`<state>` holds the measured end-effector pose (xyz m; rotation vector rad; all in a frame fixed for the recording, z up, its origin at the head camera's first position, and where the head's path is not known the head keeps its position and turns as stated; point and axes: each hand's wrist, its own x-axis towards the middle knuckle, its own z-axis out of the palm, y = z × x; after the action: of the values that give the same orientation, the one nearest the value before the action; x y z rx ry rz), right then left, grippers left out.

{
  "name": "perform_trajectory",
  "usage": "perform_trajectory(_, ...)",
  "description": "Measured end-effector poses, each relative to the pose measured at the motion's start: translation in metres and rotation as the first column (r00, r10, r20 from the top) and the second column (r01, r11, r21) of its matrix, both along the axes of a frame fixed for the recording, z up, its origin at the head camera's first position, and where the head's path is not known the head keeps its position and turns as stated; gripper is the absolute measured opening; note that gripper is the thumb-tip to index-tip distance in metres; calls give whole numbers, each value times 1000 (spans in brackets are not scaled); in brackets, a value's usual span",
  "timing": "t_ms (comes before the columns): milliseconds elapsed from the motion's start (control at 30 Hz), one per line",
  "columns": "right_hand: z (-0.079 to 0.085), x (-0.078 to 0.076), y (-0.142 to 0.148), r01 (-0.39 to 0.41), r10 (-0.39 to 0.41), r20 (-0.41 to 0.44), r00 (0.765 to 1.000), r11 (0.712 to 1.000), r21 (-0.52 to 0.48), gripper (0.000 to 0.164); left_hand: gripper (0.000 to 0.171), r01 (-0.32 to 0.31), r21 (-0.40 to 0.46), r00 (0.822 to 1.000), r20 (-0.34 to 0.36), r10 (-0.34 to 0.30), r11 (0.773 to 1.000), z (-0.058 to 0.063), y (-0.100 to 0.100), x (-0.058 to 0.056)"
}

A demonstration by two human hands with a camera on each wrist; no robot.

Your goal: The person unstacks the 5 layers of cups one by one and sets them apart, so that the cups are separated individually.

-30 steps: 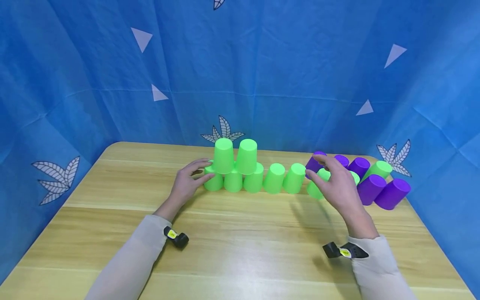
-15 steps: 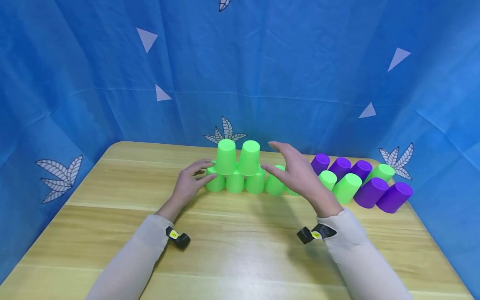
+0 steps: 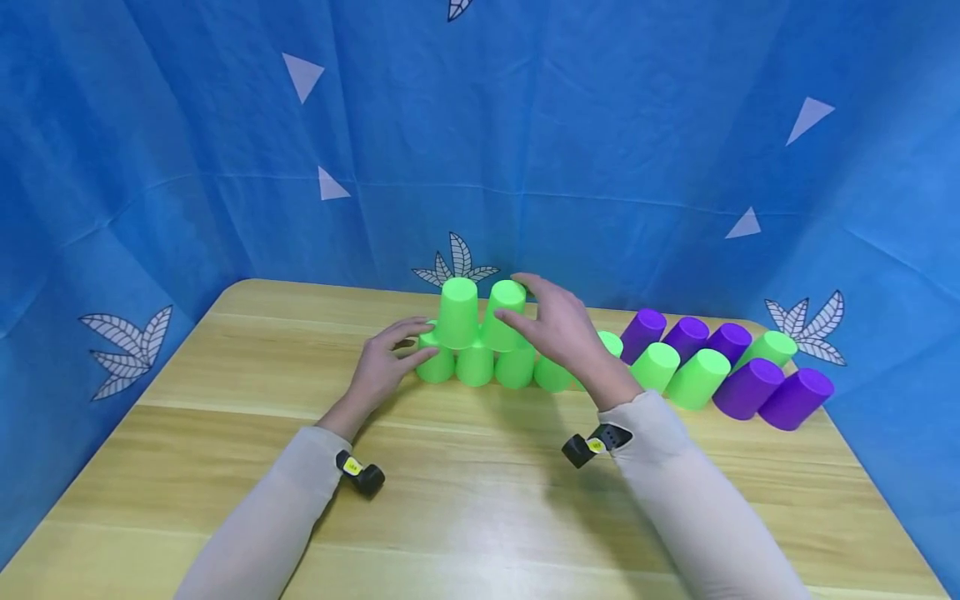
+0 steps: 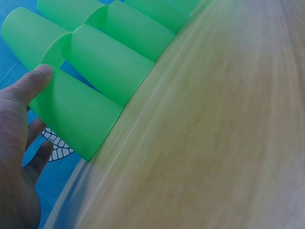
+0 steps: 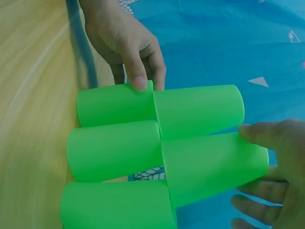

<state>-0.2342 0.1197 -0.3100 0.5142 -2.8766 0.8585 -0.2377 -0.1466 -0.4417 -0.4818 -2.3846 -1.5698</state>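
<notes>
Green cups stand upside down in a row on the table. On top of the row's left end sit two more, an upper left cup [image 3: 457, 312] and an upper right cup [image 3: 508, 295]. My left hand [image 3: 377, 362] holds the leftmost bottom cup [image 4: 78, 117], its thumb on the near side and fingers round behind. At the upper right cup is my right hand [image 3: 558, 323], thumb in front and fingers on the far side, holding it near its top. The right wrist view shows that cup [image 5: 212, 164] resting across the bottom cups [image 5: 114, 150].
Right of the stack, under my right forearm, the green row [image 3: 553, 375] continues. Several purple cups [image 3: 748, 388] and green cups [image 3: 697, 379] are grouped at the table's right. A blue patterned curtain [image 3: 525, 150] hangs behind the wooden table [image 3: 450, 500].
My right hand has moved left from the cups on the right to the upper right cup and now holds it. The left hand stays at the leftmost bottom cup.
</notes>
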Motion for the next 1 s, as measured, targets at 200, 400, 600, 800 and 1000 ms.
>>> perform_trajectory(200,2,10,5,5,-6,-26,1000,999,-34,63,41,3,-1,1000,-7,-3,1000,1,2,0)
perform_trajectory(400,2,29,25,9,-17,-90,996,996,-86,62,41,-2,-9,1000,-26,2,1000,0,2,0)
perform_trajectory(600,-3,47,54,37,-54,-123,991,990,-136,60,42,-3,-12,1000,-14,2,1000,0,1,0)
perform_trajectory(800,-6,66,85,77,-100,-148,984,985,-157,57,41,-10,-18,1000,-17,9,1000,1,2,0)
perform_trajectory(1000,-5,87,113,133,-152,-104,983,978,-163,60,40,-7,-28,999,-38,6,1000,-1,2,-1)
